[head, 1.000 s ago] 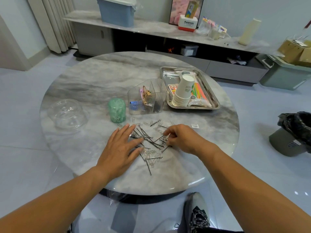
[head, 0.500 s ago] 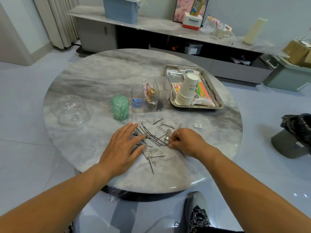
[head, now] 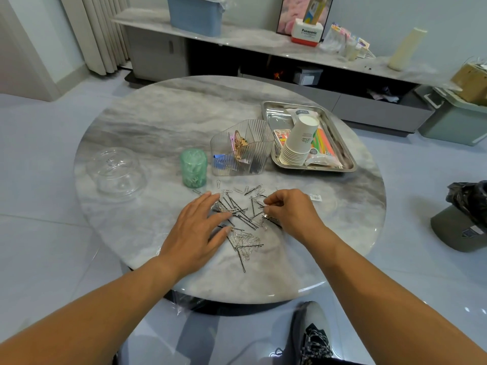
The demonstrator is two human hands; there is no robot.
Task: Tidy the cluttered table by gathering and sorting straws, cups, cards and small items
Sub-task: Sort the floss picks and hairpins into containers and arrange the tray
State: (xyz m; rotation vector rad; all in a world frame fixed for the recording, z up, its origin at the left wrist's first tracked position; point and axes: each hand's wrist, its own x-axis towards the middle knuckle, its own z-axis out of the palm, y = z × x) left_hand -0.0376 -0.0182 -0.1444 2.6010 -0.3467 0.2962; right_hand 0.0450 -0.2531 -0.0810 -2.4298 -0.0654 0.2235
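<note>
Grey-white marbled table (head: 163,119). Green translucent jar (head: 193,168) left of clear ribbed organizer (head: 242,151); silver tray (head: 345,164) to its right, holding white cup stack (head: 299,143) and neon orange-green-yellow straws (head: 324,142). Black and silver pins (head: 241,214) just in front of organizer.

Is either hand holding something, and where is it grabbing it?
The right hand pinches thin hairpins between its fingers; which part cannot be told. The left hand lies flat, holding nothing.

My left hand (head: 196,227) lies flat on the scattered pins and clips (head: 238,218) on the marble table (head: 163,122), right hand (head: 288,210) pinching some; green jar (head: 193,168) and tray (head: 350,164) sit behind.
</note>
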